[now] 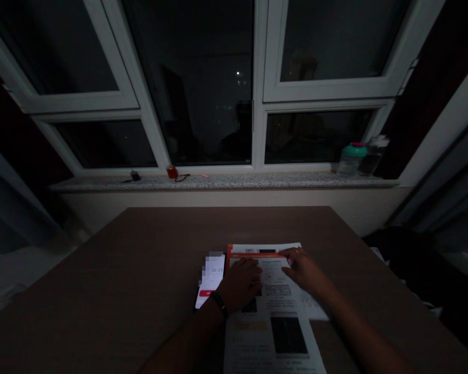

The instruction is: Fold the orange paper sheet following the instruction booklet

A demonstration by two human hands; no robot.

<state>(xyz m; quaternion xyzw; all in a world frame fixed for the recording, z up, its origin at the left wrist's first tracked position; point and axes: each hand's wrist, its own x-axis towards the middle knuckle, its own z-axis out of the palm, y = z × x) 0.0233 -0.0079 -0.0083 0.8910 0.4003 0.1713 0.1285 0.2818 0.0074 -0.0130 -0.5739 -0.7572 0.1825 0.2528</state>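
- left hand [239, 284]: palm down on the sheets near the desk's far-middle, fingers together and slightly curled, fingertips partly hidden. Not pinching anything that I can see. Dark wristband [219, 305] on the wrist.
- right hand [302, 270]: flat on the same sheets, fingers spread wide, tips near the far edge of the top sheet. No visible pinch.
- printed sheets [275, 291]: loose stack, orange band along the top sheet's far edge, lying toward the near edge of the desk [81, 291] and running off the bottom of the view. The top sheet sits skewed on a lower sheet [273, 343]; its right corner sticks out.
- Handling (my read): light, floppy, thin. Sheet on sheet likely slides easily, and the stack will bend if lifted from one side. Best grip is a pinch at a free edge or corner, e.g. the far right corner. Both hands flat on top will pin it.
- phone [209, 280]: lit, just left of the sheets, touching or almost touching the left hand; exact gap hidden.
- Behind the desk: granite windowsill [218, 182] with a small red item [172, 172] and a small dark item [135, 175]; right end, clear bottle with teal lid [350, 161] beside a darker bottle [372, 156].
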